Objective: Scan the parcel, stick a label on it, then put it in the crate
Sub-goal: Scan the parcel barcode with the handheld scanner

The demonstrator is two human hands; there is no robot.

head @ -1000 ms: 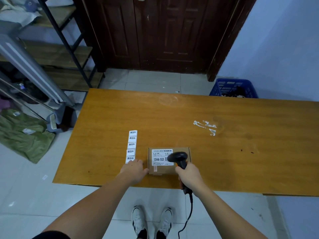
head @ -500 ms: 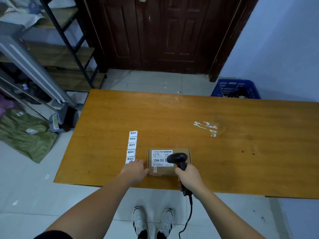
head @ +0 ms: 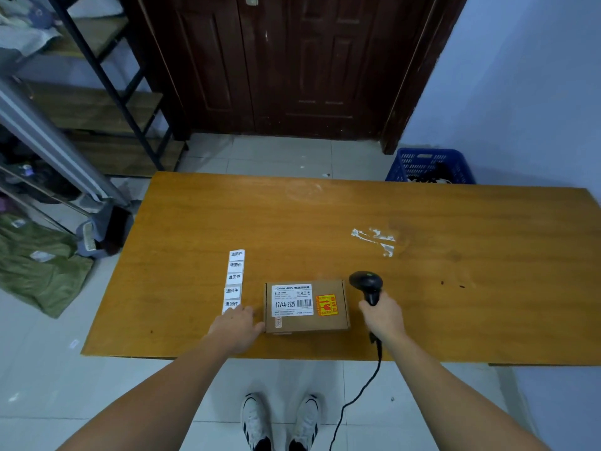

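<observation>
A small brown cardboard parcel (head: 305,317) lies near the front edge of the wooden table (head: 325,222); it carries a white printed sticker and an orange one. My left hand (head: 236,327) rests flat on the table, fingers touching the parcel's left side. My right hand (head: 383,317) grips the black corded scanner (head: 367,284), held just right of the parcel. A strip of white labels (head: 234,278) lies left of the parcel. The blue crate (head: 429,164) stands on the floor beyond the table's far right.
A dark wooden door (head: 292,60) closes the back wall. Metal shelving (head: 97,92) and green cloth (head: 35,265) fill the left side. White tape scraps (head: 377,239) stick to the table. The scanner cable (head: 361,395) hangs off the front edge by my shoes.
My right hand has moved the scanner from over the parcel's top to its right side, uncovering the orange sticker. My left hand stays at the parcel's left side.
</observation>
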